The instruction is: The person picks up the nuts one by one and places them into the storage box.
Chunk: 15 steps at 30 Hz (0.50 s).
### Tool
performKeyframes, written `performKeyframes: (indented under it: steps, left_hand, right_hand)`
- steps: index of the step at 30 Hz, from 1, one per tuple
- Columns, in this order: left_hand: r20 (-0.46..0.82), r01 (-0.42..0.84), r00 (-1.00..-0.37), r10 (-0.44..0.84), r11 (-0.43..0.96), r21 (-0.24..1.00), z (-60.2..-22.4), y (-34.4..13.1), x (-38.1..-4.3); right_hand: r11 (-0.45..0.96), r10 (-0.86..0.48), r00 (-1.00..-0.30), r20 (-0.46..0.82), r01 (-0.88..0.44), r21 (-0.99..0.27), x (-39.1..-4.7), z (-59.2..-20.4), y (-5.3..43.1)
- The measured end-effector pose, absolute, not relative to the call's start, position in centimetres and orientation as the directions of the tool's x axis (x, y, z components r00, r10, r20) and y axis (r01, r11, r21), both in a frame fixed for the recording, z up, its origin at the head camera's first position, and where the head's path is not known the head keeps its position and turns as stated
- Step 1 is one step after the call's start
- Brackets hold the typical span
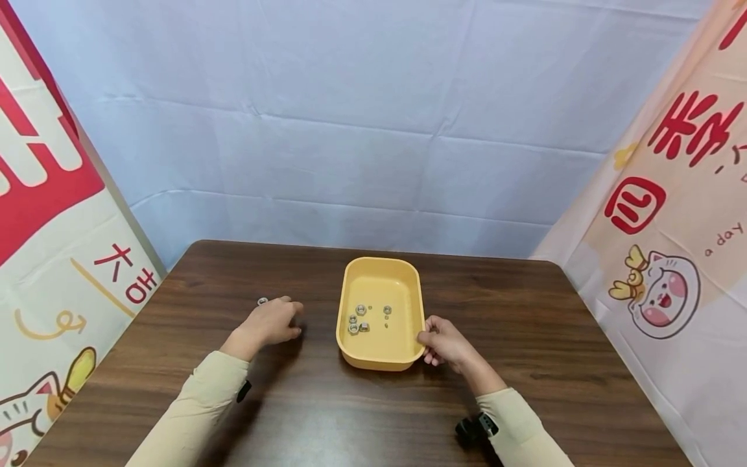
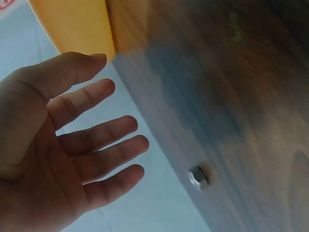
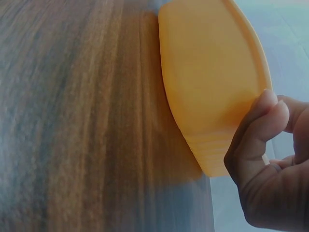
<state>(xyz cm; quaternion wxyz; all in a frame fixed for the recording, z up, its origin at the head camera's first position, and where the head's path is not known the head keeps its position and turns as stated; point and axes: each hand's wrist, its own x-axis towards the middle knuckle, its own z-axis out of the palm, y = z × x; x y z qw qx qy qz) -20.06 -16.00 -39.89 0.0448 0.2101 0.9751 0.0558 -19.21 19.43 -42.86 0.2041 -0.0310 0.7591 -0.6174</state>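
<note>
A yellow rectangular tray (image 1: 380,358) stands on the wooden table, with several metal nuts (image 1: 360,310) of different sizes lying on its floor. My right hand (image 1: 446,342) pinches the tray's right rim near the front corner; in the right wrist view its thumb and fingers close on the edge of the yellow wall (image 3: 212,67). Left of the tray, my left hand (image 1: 271,322) hovers over the table with nothing in it. Its fingers are spread and slightly bent in the left wrist view. One loose nut (image 1: 262,301) lies on the table just beyond that hand, apart from the fingers.
The dark brown table (image 1: 362,415) ends at a far edge behind the tray. A pale blue cloth (image 1: 350,130) hangs behind it, and printed cloths hang at the left and right sides. Dark devices are strapped at both wrists.
</note>
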Motion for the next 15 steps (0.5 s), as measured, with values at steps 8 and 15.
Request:
performKeyframes:
  steps: [8, 15]
  left_hand:
    - [-0.097, 0.316, -0.935, 0.342, 0.924, 0.215, -40.0, -18.0, -19.6]
    - [-0.053, 0.27, -0.955, 0.293, 0.926, 0.265, -40.0, -19.4, -19.9]
  right_hand:
    - [0.235, -0.328, -0.911, -0.25, 0.177, -0.956, -17.7, -40.1, 18.9]
    - [0.226, -0.329, -0.91, -0.252, 0.183, -0.957, -17.9, -40.5, 19.1]
